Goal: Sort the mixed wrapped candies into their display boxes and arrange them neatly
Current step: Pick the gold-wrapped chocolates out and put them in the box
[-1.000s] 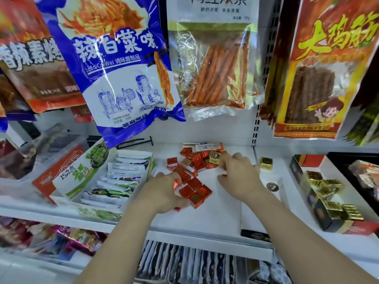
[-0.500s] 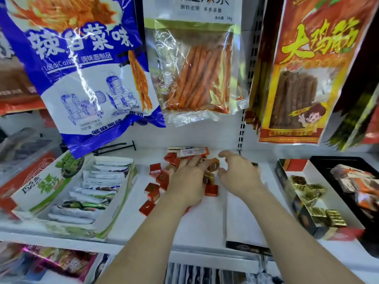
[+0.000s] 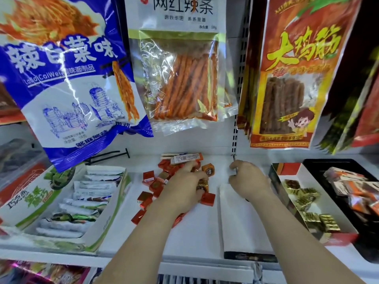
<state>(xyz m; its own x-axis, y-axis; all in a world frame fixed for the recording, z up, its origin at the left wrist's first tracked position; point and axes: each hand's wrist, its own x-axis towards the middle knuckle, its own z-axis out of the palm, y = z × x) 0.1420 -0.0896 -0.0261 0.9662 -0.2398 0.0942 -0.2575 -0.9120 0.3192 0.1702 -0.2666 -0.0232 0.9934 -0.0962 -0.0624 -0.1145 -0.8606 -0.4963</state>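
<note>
Evidently, beside the gold-candy box (image 3: 313, 179), left hand (image 3: 182, 191) and right hand (image 3: 250, 181) curled, grips unclear; picking gold pieces (image 3: 208, 169) singly looked wisest.

White shop shelf (image 3: 194, 238) against a white back panel (image 3: 184, 142) — snack bags (image 3: 67, 83) hanging above.

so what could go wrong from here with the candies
1. The left hand lies over the red candies with a gold candy right at its fingers, so one grab may well pick up both kinds together.
2. Several red candies lie loose on the near side of the pile; a sweeping move could push them toward the front edge of the shelf.
</note>
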